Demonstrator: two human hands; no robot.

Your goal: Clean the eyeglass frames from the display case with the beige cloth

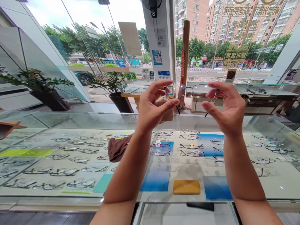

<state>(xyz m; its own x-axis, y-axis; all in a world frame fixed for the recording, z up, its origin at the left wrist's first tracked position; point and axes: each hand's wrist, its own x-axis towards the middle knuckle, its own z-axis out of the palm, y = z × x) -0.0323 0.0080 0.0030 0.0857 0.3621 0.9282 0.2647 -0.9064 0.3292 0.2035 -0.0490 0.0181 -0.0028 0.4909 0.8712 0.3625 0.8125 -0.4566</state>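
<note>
A pair of thin-framed eyeglasses (189,87) is held up in front of me, above the glass counter. My left hand (156,101) pinches its left side between thumb and fingers. A light beige cloth (167,115) hangs from that same hand, behind the thumb. On the other side, my right hand (226,101) grips the frame near the right hinge, index finger on top and thumb below. The temple arms point down and away, partly hidden by the hands.
Below my arms the glass display counter (93,123) holds rows of eyeglasses. A brown cloth (119,147) lies by my left forearm. A mustard-yellow case (186,187) sits near the front edge, beside blue panels (217,187). Potted plants (114,86) and a wooden post (185,53) stand beyond.
</note>
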